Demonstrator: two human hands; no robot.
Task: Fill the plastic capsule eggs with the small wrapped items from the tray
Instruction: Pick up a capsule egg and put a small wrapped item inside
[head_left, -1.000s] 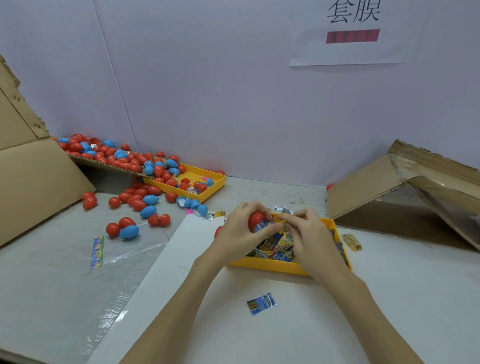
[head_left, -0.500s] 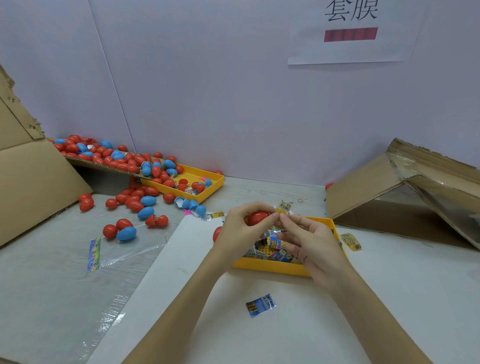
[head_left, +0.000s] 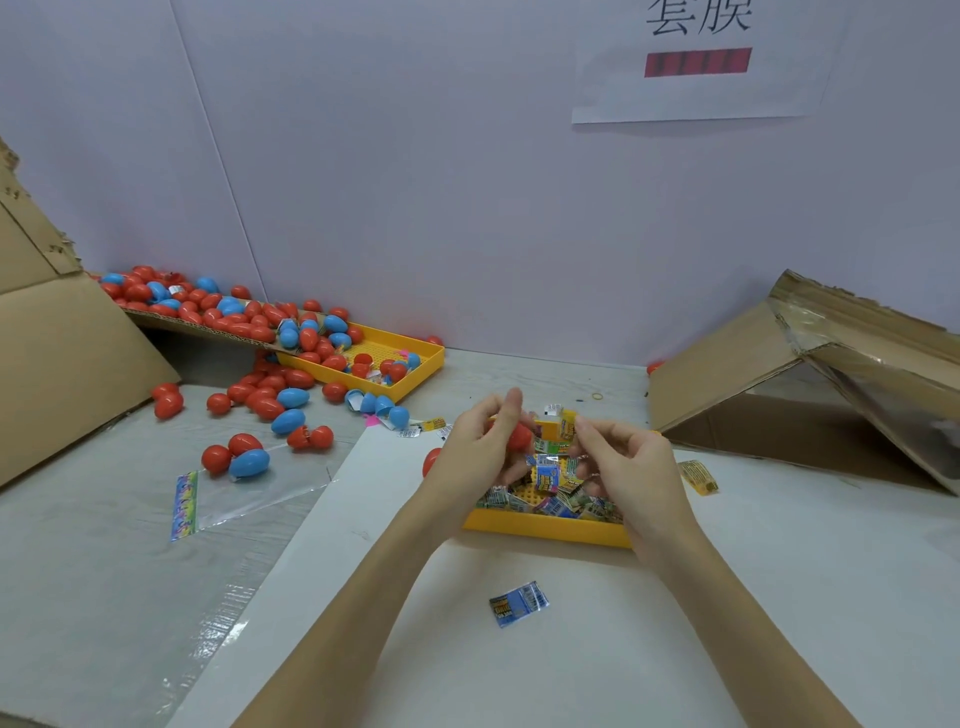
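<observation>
- A red capsule egg (head_left: 518, 436) is gripped in the left hand (head_left: 480, 447), fingers curled round it, held above the far-left part of the yellow tray (head_left: 545, 529)
- Right hand (head_left: 626, 462) is held over the tray's right half w/ fingers curled; whether a packet is pinched in it can't be told
- Small wrapped items (head_left: 548, 475) are piled in the tray, betw. and below both hands
- One blue wrapped packet (head_left: 518, 603) is seen alone on the white sheet (head_left: 779, 597), near side of the tray
- A yellow packet (head_left: 698, 477) lies just right of the tray
- Another red egg (head_left: 431, 461) is partly hidden behind the left wrist
- Loose red and blue eggs (head_left: 270, 405) are scattered at left, some on a cardboard ramp (head_left: 171, 321), some in a 2nd yellow tray (head_left: 415, 371)
- A clear plastic bag (head_left: 244, 499) lies flat at left; a cardboard box (head_left: 779, 364) is tipped at right
</observation>
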